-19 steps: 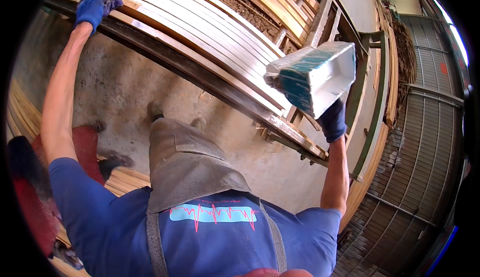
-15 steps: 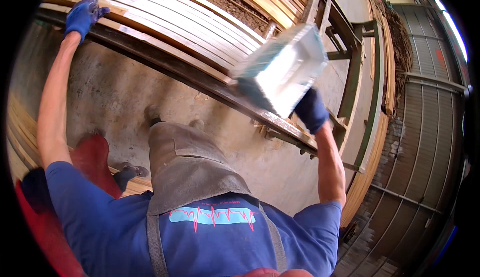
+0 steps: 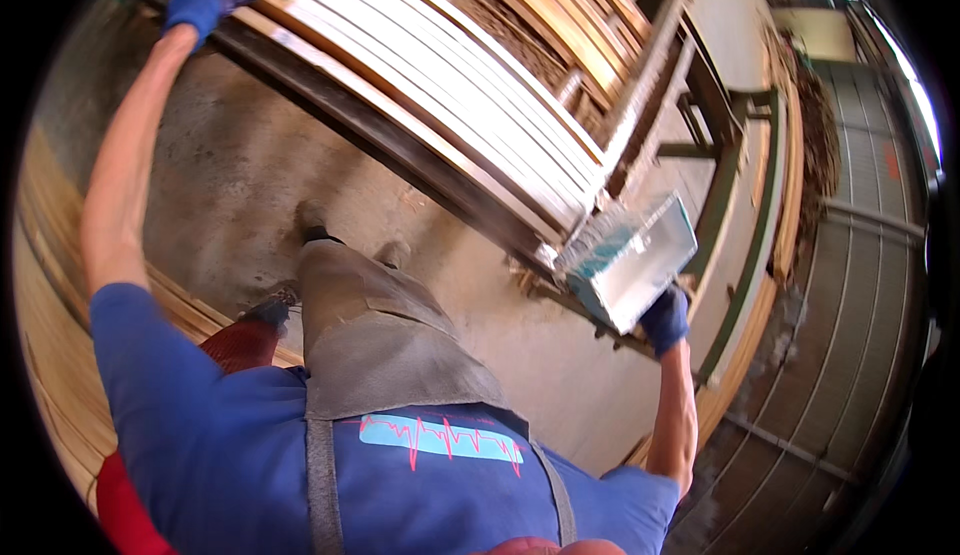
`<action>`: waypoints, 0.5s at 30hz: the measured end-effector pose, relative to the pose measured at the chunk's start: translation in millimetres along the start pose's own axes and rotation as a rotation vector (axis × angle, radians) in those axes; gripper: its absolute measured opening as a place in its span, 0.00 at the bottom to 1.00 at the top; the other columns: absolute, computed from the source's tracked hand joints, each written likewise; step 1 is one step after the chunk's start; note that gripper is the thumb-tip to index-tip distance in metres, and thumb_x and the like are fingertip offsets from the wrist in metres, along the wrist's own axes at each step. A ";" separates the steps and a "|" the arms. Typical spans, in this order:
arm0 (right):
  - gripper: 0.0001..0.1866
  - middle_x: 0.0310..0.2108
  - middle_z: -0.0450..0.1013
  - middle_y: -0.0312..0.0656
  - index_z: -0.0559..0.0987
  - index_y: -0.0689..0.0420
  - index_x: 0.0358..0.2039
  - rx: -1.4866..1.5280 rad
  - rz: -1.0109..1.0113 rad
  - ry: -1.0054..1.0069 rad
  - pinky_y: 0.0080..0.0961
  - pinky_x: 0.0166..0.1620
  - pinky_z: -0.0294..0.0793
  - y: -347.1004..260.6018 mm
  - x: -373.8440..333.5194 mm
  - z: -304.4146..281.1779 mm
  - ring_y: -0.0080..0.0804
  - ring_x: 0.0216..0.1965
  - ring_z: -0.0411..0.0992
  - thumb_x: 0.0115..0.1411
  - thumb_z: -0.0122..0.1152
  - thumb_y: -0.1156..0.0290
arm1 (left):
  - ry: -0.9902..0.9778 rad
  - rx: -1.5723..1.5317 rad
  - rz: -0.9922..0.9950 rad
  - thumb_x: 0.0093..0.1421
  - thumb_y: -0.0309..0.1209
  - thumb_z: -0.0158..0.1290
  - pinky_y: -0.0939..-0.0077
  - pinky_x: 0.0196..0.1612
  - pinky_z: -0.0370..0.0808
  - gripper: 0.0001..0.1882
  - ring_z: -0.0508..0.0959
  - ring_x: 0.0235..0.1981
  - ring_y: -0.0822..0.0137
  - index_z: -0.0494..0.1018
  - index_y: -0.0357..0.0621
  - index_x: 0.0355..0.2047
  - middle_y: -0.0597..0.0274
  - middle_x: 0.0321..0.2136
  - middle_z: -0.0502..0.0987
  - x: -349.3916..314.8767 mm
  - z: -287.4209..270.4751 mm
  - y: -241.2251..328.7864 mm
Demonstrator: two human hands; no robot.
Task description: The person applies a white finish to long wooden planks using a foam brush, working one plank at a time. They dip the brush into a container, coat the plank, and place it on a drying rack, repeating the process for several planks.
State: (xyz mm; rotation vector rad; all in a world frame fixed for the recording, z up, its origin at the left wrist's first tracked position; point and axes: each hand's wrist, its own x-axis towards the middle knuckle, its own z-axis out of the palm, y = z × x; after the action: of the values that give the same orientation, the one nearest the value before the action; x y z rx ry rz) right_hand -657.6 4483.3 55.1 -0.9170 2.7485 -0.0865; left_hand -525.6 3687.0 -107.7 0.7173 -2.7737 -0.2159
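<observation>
At the left, stacked boards (image 3: 60, 245) lie beside the person's left arm. The left hand (image 3: 203, 3), gloved in blue, lies over the near edge of the rack (image 3: 350, 127) at its upper-left end, thumb out to the right; whether its fingers grip the wood or only rest on it, I cannot tell. From there the white-faced strips (image 3: 450, 105) run side by side, their long axis slanting down to the rack's right end. Concrete floor (image 3: 240, 155) borders the whole near edge. At the near right corner, just off the strip ends, is the teal-and-white tub (image 3: 645, 265), its open side facing away from them and its longer rim slanting up to the right. The gloved right hand (image 3: 665, 320) grasps its lower right rim, far nearer the strip ends than the left hand; contact between tub and wood is unclear. Beyond, a gap separates the tub from the green frame (image 3: 757, 255).
</observation>
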 end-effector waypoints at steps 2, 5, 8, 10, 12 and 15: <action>0.10 0.31 0.78 0.45 0.82 0.52 0.33 0.001 -0.005 0.007 0.35 0.37 0.76 -7.3 2.9 -0.6 0.45 0.34 0.77 0.49 0.63 0.65 | -0.031 0.064 -0.062 0.50 0.55 0.58 0.61 0.50 0.72 0.32 0.75 0.48 0.49 0.74 0.43 0.47 0.45 0.46 0.74 -9.9 -29.5 37.1; 0.11 0.32 0.79 0.46 0.82 0.54 0.34 -0.035 -0.166 0.053 0.36 0.39 0.76 -0.9 26.9 29.8 0.45 0.37 0.77 0.50 0.62 0.65 | 0.179 0.032 -0.018 0.49 0.52 0.61 0.62 0.44 0.75 0.27 0.77 0.41 0.50 0.75 0.40 0.35 0.51 0.39 0.77 -16.0 -43.8 50.1; 0.10 0.32 0.78 0.46 0.82 0.54 0.33 0.094 -0.153 -0.031 0.38 0.39 0.75 -60.0 65.9 29.4 0.46 0.37 0.76 0.50 0.61 0.66 | -0.122 0.027 -0.110 0.46 0.61 0.56 0.61 0.43 0.73 0.29 0.76 0.36 0.59 0.74 0.47 0.31 0.53 0.31 0.75 -8.2 -58.5 60.4; 0.10 0.32 0.78 0.46 0.81 0.55 0.33 -0.049 -0.241 -0.135 0.40 0.38 0.75 -83.9 95.7 27.7 0.46 0.35 0.76 0.50 0.60 0.67 | -0.203 -0.012 -0.156 0.47 0.59 0.56 0.62 0.47 0.71 0.28 0.75 0.38 0.60 0.75 0.47 0.33 0.54 0.33 0.75 -12.9 -61.8 53.9; 0.10 0.31 0.78 0.45 0.82 0.54 0.33 0.062 -0.378 -0.031 0.39 0.38 0.75 -144.2 136.3 25.8 0.45 0.36 0.76 0.51 0.59 0.67 | -0.074 -0.013 -0.098 0.48 0.56 0.57 0.63 0.48 0.70 0.26 0.74 0.39 0.61 0.76 0.45 0.34 0.56 0.33 0.75 -18.3 -59.2 49.5; 0.11 0.30 0.78 0.46 0.82 0.54 0.34 0.174 -0.511 0.079 0.38 0.37 0.75 -228.4 190.0 25.3 0.46 0.36 0.76 0.52 0.59 0.66 | -0.075 0.001 -0.038 0.49 0.55 0.57 0.63 0.50 0.70 0.25 0.74 0.39 0.61 0.76 0.45 0.34 0.57 0.33 0.76 -26.5 -75.0 50.4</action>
State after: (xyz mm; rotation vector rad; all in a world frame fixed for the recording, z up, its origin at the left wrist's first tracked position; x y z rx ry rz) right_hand -664.9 4187.2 20.9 -1.5620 2.4525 -0.4494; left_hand -504.2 3738.0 -31.6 0.7784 -2.8331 -0.2542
